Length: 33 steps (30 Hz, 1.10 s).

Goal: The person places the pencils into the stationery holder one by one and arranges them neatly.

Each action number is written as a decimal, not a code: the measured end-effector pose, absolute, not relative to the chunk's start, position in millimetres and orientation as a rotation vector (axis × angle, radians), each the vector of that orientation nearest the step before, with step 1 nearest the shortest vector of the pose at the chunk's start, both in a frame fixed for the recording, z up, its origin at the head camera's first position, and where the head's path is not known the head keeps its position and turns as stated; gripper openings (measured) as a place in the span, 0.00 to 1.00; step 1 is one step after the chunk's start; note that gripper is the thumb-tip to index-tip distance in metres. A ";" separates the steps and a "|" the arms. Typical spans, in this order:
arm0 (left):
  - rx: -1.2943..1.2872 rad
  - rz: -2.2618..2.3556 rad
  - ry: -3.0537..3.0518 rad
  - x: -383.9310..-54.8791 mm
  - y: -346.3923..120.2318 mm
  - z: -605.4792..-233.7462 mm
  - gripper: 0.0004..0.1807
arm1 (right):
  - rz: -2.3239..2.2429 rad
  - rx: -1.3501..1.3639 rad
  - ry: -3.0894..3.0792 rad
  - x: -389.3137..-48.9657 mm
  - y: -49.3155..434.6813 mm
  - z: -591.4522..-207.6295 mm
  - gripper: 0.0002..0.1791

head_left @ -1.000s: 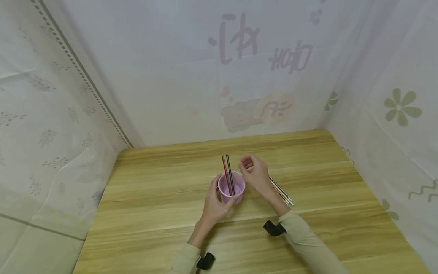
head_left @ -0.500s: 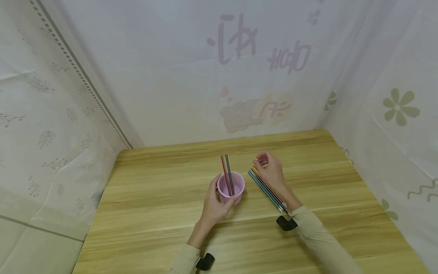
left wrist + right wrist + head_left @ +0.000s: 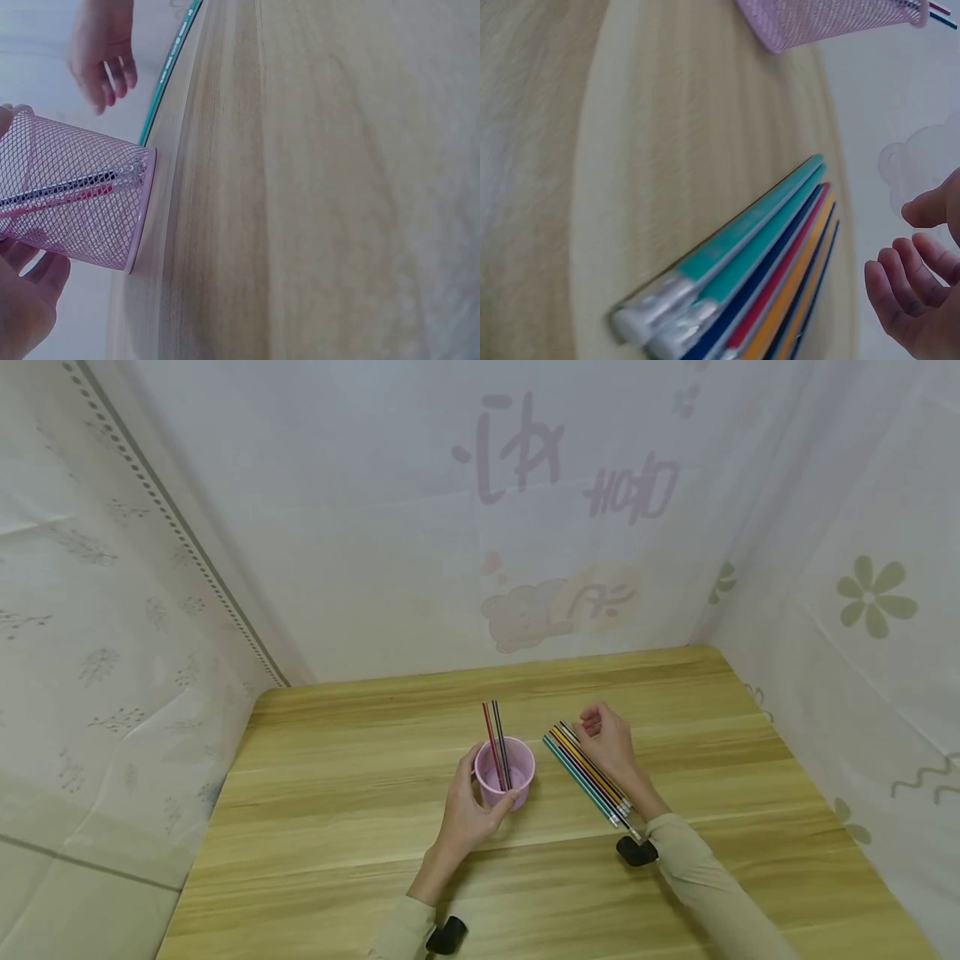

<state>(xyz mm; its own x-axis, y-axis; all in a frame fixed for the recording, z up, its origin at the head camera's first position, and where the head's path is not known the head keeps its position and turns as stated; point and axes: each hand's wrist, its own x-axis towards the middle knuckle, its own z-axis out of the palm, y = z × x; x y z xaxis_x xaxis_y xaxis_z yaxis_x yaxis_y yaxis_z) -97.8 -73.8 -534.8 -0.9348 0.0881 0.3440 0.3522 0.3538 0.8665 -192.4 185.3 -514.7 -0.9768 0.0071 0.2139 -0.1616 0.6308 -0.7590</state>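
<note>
My left hand point(image 3: 468, 818) grips a pink mesh pencil cup point(image 3: 525, 760) around its side, thumb on the near rim. Red and dark pencils point(image 3: 497, 727) stand inside, leaning toward the far left; through the mesh in the left wrist view, their lower ends rest near the cup's base. To the right, a row of pencils point(image 3: 580, 779) lies side by side on the table: teal, dark blue, red and yellow, with their metal-banded ends toward me. Over the right edge of that row hovers my right hand point(image 3: 607, 743), fingers loosely bent, thumb apart, holding nothing visible.
The wood-grain table point(image 3: 337, 793) reaches back to a pale printed curtain point(image 3: 375, 568), with more curtain on both sides. A black wrist device point(image 3: 637, 852) sits at the right cuff, close to the pencils' near ends. Another black device point(image 3: 447, 935) is at the left cuff.
My right hand has moved from beside the cup rightward across the pencil row, uncovering more of it. The left hand and the cup have stayed practically still.
</note>
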 end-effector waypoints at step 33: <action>-0.401 -1.602 -2.365 -99.0 -73.8 -535.7 0.48 | 0.952 0.233 -2.966 -201.8 203.3 -525.0 0.09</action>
<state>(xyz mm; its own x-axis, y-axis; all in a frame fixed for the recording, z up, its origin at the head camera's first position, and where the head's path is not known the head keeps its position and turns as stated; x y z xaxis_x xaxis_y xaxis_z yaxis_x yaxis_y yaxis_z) -99.0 -73.8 -535.7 -0.9290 0.0828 0.3607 0.3657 0.3552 0.8603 -201.8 203.3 -525.0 -0.9887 -0.1363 0.0625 -0.1472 0.8032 -0.5773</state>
